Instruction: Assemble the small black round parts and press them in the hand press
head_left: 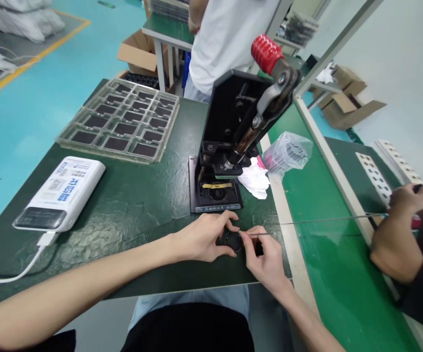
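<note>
Right now, through the head camera, I have a black round part (232,241) near the front edge of the dark green table (160,195), just in front of the black press (229,117). My left hand (204,238) is partly curled, thumb and fingers set around the part's left side, holding it; I cannot tell whether it touches the tabletop. My right hand (266,256) is nearly closed, thumb and forefinger pinched together at the part's right edge, with a thin grey strip (264,234) running out past the fingers; I can't make out what that strip is. Of the containers, the largest on my table is a clear plastic tray (111,155), off to the left behind a white power bank (63,190); dark rectangles show in its compartments, too plain from here to identify. Right of the press, a clear plastic bag (280,168) holds a bundle of thin dark pieces, and a crumpled white cloth (254,181) lies between the two. The press base bears a yellow strip (217,186) above a dark round shape. Beyond the table, an open cardboard box (143,61) stands on the floor, its contents hidden from me, near a person in a white shirt (229,44). Far right, a co-worker's hands (411,200) are raised close together, well apart from mine.
</note>
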{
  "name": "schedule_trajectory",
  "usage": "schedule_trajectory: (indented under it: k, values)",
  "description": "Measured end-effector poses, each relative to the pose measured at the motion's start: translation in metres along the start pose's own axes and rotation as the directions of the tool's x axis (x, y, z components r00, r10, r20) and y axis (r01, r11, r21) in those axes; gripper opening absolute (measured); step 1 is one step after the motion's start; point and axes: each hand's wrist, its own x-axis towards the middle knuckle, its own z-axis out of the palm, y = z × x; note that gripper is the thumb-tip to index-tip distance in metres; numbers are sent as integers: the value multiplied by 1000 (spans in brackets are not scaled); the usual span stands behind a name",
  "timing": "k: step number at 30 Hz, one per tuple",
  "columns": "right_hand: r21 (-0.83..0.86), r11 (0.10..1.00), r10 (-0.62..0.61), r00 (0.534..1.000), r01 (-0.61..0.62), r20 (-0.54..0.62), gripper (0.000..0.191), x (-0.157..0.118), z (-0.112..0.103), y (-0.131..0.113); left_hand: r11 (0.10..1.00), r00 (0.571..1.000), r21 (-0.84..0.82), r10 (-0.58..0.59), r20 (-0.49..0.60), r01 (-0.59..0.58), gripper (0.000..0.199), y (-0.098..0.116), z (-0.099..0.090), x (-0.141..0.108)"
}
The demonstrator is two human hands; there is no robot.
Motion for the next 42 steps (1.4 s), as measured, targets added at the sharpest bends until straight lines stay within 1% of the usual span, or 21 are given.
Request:
schedule_trajectory:
  k: [2,3,4,5,6,7,8,10,11,12,13,14,16,17,21,22,24,26,28,33,42]
  values:
    - [48,998,54,978,-46,-200,16,2,-8,2,1000,1000,-12,-5,-11,5,75,0,0,0]
    - [49,998,49,947,-35,-318,15,2,-13,2,1000,1000,-22,-8,-14,8,73,0,0,0]
    - [42,999,27,915,-12,-402,14,2,-19,1,999,1000,-31,-10,-14,10,71,0,0,0]
    - [39,999,12,904,5,-428,14,2,-24,0,999,1000,-38,-11,-11,10,69,-1,1,0]
    - [54,999,21,920,0,-390,11,1,-27,-2,999,1000,-43,-11,-10,11,68,-2,1,0]
    - [88,996,60,947,-34,-316,8,-1,-29,-5,999,1000,-47,-12,-10,12,67,-3,2,0]
    - [134,987,118,966,-89,-229,17,-3,-29,-8,999,1000,-50,-13,-13,12,68,-4,2,0]
    - [219,958,212,970,-183,-117,56,-6,-25,-14,999,1000,-54,-10,-23,9,70,-5,3,1]
    - [249,949,225,968,-193,-109,73,-6,-22,-17,998,1000,-57,-8,-25,7,71,-6,3,1]
    - [271,945,220,969,-184,-109,82,-7,-20,-19,998,1000,-60,-7,-24,5,71,-6,3,1]
    - [281,944,209,973,-176,-93,81,-7,-18,-21,998,1000,-63,-6,-22,5,71,-6,3,1]
    - [279,945,198,978,-174,-62,70,-6,-18,-22,998,1000,-65,-6,-19,5,70,-6,3,2]
    - [260,947,189,982,-187,19,35,-5,-22,-26,998,1000,-62,-7,-10,7,69,-5,2,1]
    - [259,946,184,981,-195,65,25,-5,-25,-28,998,1000,-56,-7,-7,6,69,-4,1,1]
    - [372,907,145,976,-196,160,24,-8,-35,-31,999,1000,-44,4,-3,-4,69,-2,1,0]
    - [403,893,151,977,-200,149,21,-9,-34,-29,999,1000,-45,5,-5,-5,70,-1,1,0]
    - [439,875,200,978,-203,54,17,-10,-30,-22,999,1000,-42,1,-12,-2,72,-1,2,0]
    - [428,883,249,965,-191,-81,24,-8,-23,-13,999,1000,-36,-8,-19,7,74,0,3,0]
    - [382,907,257,952,-179,-165,28,-4,-16,-8,999,1000,-37,-17,-23,16,75,0,3,0]
    - [283,950,181,972,-133,-152,30,2,-7,-9,999,999,-38,-33,-17,33,73,2,1,-1]
    - [215,975,80,993,-60,-88,26,0,-8,-7,1000,1000,-15,-5,-16,5,74,-1,3,-2]
